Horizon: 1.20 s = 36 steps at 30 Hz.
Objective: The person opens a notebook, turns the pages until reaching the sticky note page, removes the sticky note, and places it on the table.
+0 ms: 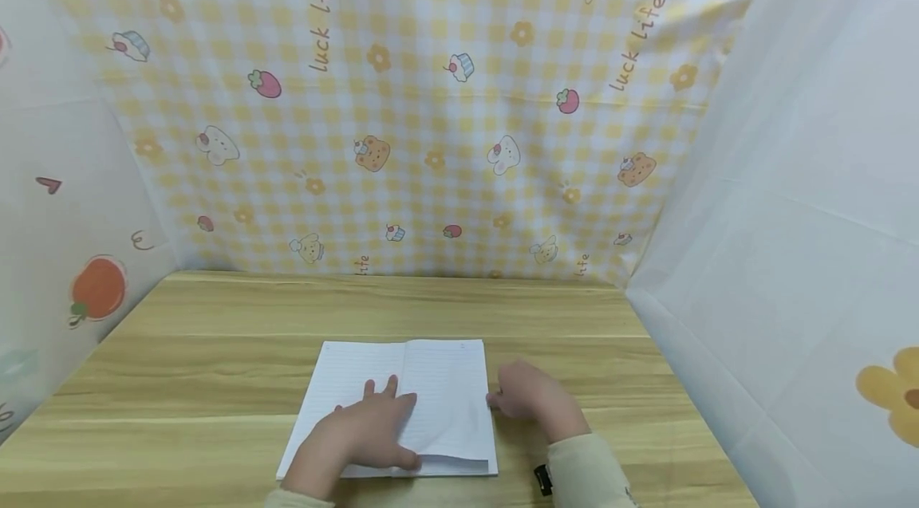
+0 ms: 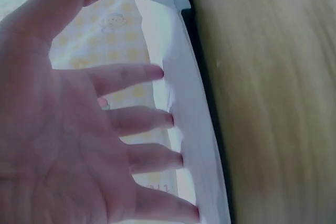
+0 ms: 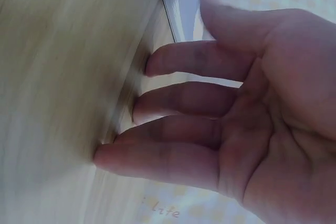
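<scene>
An open lined notebook (image 1: 438, 380) lies flat on the wooden table (image 1: 215, 364), near the front edge. My left hand (image 1: 373, 428) rests palm down across its middle fold, fingers straight and spread. In the left wrist view those fingers (image 2: 136, 119) touch the white page (image 2: 194, 129). My right hand (image 1: 527, 396) sits just right of the notebook's right edge. In the right wrist view its fingertips (image 3: 142, 111) rest on the bare wood (image 3: 63, 77), fingers nearly straight and holding nothing. The lower right page is slightly lifted and bowed.
A yellow checked cloth (image 1: 431, 109) with cartoon prints hangs behind the table. White sheets wall in the left side (image 1: 57, 237) and the right side (image 1: 790, 213). A small black thing (image 1: 542, 480) shows by my right sleeve.
</scene>
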Each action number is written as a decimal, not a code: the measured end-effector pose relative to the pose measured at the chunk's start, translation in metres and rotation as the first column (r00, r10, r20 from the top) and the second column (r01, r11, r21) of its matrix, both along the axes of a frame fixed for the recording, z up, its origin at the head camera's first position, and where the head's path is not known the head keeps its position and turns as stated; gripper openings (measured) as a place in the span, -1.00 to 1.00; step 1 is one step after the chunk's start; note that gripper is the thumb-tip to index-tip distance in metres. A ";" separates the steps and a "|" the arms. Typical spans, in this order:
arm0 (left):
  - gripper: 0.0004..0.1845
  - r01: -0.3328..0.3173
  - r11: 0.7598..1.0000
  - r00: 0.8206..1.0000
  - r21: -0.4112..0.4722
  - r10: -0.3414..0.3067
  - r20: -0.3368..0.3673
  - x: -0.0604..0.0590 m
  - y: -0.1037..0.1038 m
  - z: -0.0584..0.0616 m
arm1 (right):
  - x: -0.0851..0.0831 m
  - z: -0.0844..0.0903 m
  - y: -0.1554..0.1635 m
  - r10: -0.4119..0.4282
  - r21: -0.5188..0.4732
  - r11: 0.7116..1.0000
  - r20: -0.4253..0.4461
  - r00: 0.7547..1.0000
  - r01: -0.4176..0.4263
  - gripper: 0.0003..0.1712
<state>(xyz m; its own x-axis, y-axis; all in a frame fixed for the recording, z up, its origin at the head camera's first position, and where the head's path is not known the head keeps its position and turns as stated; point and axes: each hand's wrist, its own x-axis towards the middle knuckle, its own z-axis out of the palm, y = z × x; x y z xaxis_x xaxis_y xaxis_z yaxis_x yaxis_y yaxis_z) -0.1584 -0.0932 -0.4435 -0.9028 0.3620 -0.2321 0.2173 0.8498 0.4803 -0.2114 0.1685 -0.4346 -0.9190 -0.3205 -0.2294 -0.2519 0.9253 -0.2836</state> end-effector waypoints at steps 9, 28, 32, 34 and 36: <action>-0.03 -0.111 0.970 0.994 0.216 0.104 0.045 0.011 -0.017 -0.003 | 0.004 -0.003 -0.007 0.049 0.039 0.998 0.009 0.999 -0.049 -0.36; -0.71 -0.165 0.941 0.910 -0.296 0.030 -0.413 0.030 -0.004 -0.010 | 0.003 -0.001 -0.010 0.033 0.055 0.998 0.007 0.999 -0.033 -0.35; -0.70 -0.183 0.960 0.945 -0.211 0.113 -0.307 0.029 -0.003 -0.010 | 0.003 0.001 -0.010 0.006 0.062 0.998 0.006 1.000 -0.006 -0.36; -0.66 -0.165 0.973 0.967 -0.163 0.128 -0.218 0.029 -0.003 -0.009 | 0.004 0.003 -0.010 -0.005 0.065 0.998 0.009 1.000 0.004 -0.37; -0.62 -0.145 0.981 0.982 -0.125 0.128 -0.140 0.028 -0.002 -0.008 | 0.004 0.004 -0.011 -0.010 0.068 0.998 0.013 1.000 0.009 -0.39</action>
